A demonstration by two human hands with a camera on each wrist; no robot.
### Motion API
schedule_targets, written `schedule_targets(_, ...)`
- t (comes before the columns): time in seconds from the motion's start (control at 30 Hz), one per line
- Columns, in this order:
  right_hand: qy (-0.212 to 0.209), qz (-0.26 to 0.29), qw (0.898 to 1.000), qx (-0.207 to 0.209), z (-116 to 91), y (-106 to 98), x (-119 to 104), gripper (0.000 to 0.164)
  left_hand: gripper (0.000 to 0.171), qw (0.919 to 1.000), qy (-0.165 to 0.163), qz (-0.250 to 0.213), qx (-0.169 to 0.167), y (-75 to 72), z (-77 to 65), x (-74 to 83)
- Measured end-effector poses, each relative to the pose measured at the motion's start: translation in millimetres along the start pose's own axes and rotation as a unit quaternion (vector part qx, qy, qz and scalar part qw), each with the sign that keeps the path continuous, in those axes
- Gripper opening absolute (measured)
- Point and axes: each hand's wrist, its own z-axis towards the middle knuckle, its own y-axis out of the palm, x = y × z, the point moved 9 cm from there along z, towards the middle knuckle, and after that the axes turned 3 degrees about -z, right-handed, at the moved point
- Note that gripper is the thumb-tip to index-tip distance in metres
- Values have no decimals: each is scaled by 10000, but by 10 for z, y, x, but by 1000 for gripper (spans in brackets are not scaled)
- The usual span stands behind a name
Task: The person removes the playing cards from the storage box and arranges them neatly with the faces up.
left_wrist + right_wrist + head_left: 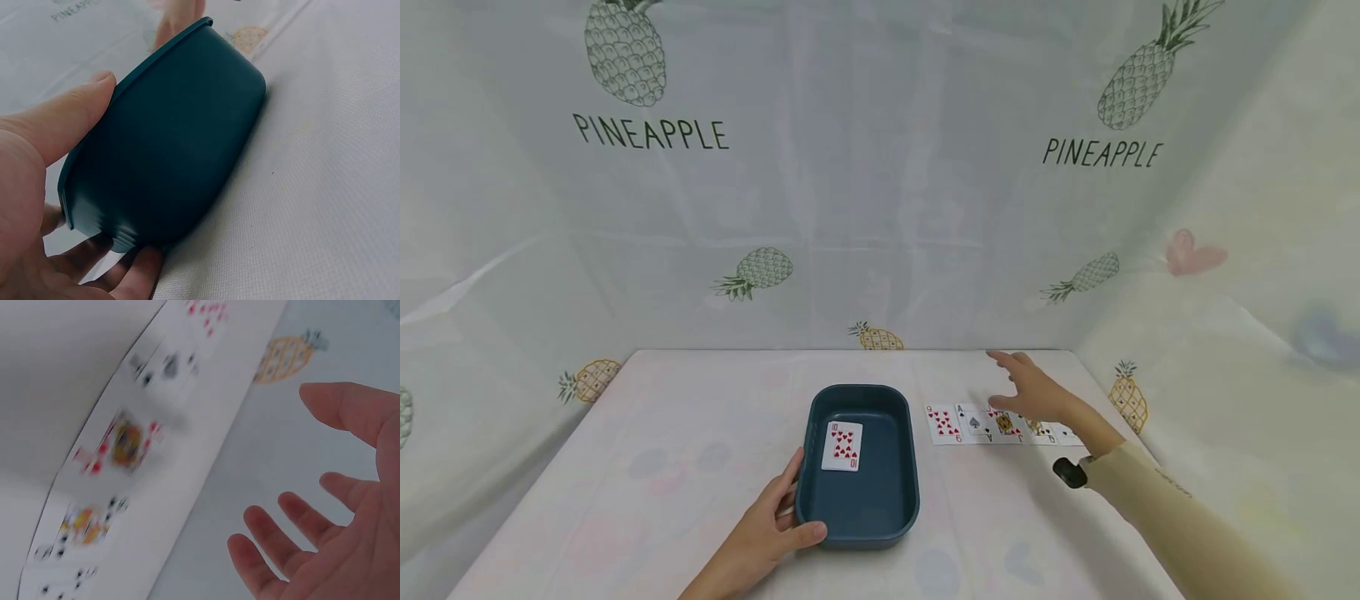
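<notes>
A dark blue-green rectangular tray (880, 492) stands on the table, and a ten of hearts card (842, 447) lies face up inside it. My left hand (763, 533) grips the tray's near left corner, its thumb at the rim and its fingers round the outer wall, also seen in the left wrist view. Right of the tray runs a row of face-up playing cards: a nine of hearts (943, 423), an ace of spades (974, 422), a jack (1004, 423) and others partly covered. Above this row hovers my right hand (1033, 392), fingers spread and holding nothing.
A pale patterned cloth covers the table (700, 417). A pineapple-print curtain (880, 167) hangs behind the table's back edge, and pale sheets enclose both sides. A black band device (1070, 472) sits on my right wrist by the sleeve.
</notes>
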Motion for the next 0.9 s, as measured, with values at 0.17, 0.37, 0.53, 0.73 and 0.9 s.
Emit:
schedule_targets(0.17,-166,242,9995,93,103,104,-396,80,103,10000,42,-27,-34,8,2,17)
schedule_targets(0.37,-297,634,9975,-27,232,286,-833,80,103,9999,53,-62,-90,27,0,39)
schedule_targets(0.53,-440,708,9964,-124,310,393,-1094,80,103,10000,15,-44,-81,44,2,30)
schedule_targets(0.73,-446,827,9954,-183,372,458,-1314,80,104,10000,-24,39,-24,27,-10,20)
schedule_targets(0.9,-465,954,9938,-317,442,561,-1504,78,104,9999,-47,101,35,-5,-11,-1)
